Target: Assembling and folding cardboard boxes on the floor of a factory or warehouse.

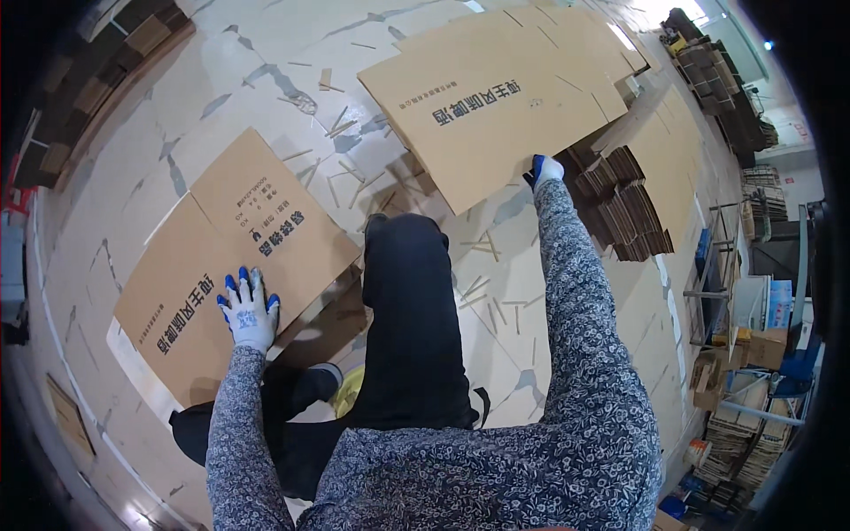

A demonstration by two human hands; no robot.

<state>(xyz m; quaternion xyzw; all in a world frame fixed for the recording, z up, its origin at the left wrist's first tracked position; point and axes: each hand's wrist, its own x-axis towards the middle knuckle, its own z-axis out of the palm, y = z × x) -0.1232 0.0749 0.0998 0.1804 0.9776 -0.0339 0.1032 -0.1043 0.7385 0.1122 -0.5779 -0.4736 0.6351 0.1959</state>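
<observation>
My left hand (250, 311), in a white glove with blue fingertips, lies flat with spread fingers on a printed flat cardboard sheet (292, 190) at the left. That sheet has a fold line across it and rests on something lower, partly hidden under its right edge. My right arm reaches far forward. At its end my right hand (547, 169), gloved the same way, is closed on the near edge of a larger printed cardboard sheet (496, 97). The fingers under that edge are partly hidden.
Thin cardboard strips (354, 181) litter the pale, patched floor. Stacked folded cardboard pieces (624, 208) stand right of my right hand. More cardboard piles (115, 71) line the far left, and others (722, 84) the far right. Shelving with boxes (761, 350) stands at the right.
</observation>
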